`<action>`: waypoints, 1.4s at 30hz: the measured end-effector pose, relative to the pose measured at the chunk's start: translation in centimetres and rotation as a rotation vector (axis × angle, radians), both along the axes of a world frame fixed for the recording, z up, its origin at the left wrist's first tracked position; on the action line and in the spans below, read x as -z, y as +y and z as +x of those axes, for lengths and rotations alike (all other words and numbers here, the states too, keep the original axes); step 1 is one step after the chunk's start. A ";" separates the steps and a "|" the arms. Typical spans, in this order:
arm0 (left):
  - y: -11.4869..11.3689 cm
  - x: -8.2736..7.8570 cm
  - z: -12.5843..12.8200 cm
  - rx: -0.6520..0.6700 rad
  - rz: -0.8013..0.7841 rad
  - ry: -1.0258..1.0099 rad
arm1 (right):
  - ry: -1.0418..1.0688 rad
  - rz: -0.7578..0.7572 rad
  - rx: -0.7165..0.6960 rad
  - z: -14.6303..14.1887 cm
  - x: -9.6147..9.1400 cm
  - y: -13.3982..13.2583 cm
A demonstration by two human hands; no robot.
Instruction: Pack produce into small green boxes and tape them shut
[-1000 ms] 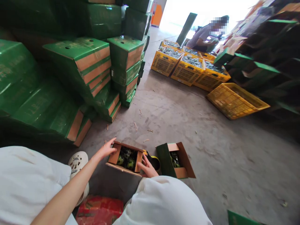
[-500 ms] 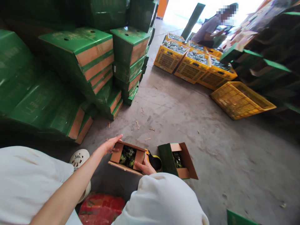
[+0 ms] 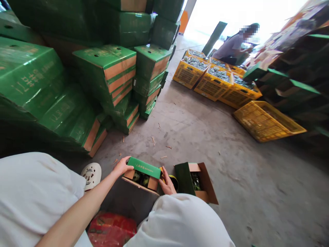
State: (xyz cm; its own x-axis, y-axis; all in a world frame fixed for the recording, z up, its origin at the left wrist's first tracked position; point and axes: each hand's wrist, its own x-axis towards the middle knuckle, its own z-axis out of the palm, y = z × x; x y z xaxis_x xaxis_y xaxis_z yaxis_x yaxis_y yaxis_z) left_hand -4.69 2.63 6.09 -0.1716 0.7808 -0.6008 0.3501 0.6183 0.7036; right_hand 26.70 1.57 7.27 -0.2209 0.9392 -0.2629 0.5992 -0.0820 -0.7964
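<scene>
A small green cardboard box (image 3: 141,186) with brown insides stands on the floor before me. Its two end flaps are folded in, and its green long flap (image 3: 145,167) leans partway over the opening. Dark green produce, perhaps in clear wrap, shows in the gap. My left hand (image 3: 123,167) is closed on the left end of that flap, thumb on top. At the box's right end is my right hand (image 3: 167,183), fingers stretched out and apart, touching the side. Just right of it stands a second green box (image 3: 185,178), its flaps up and similar produce inside.
Stacked green cartons (image 3: 113,61) rise at the left. Yellow crates (image 3: 189,73) full of small wrapped items stand farther off, near a seated person (image 3: 228,46). A tilted yellow crate (image 3: 264,121) lies at right. A red package (image 3: 111,228) sits between my legs.
The box's far long flap has been folded inward over the opening. My left hand has closed on its end, and my right hand has left the end flap for the box's right side.
</scene>
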 end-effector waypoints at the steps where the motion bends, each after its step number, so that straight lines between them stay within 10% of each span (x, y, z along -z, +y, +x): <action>1: -0.1 0.2 -0.1 0.007 0.003 0.023 | -0.035 0.043 -0.082 0.6 0.0 0.3; 8: 0.5 1.1 -0.4 0.057 0.010 0.087 | -0.525 0.093 -0.698 0.5 0.7 0.9; 25: 1.1 1.7 0.3 0.079 0.049 0.197 | -0.613 0.190 -0.616 -2.3 1.1 4.6; 33: -2.1 1.4 6.5 0.698 0.405 0.508 | -0.719 0.273 -0.615 -2.2 2.2 3.1; 42: -2.7 4.0 7.1 0.844 0.428 0.663 | -0.620 0.361 -0.725 -1.6 4.1 1.9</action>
State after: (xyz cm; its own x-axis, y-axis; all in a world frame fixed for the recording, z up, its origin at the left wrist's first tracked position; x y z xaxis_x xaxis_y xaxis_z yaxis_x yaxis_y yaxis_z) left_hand 2.40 -0.07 2.13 0.3191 0.9152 -0.2460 0.9173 -0.2331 0.3229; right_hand 25.10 3.48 3.13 -0.6891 0.6794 -0.2522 0.7247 0.6480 -0.2344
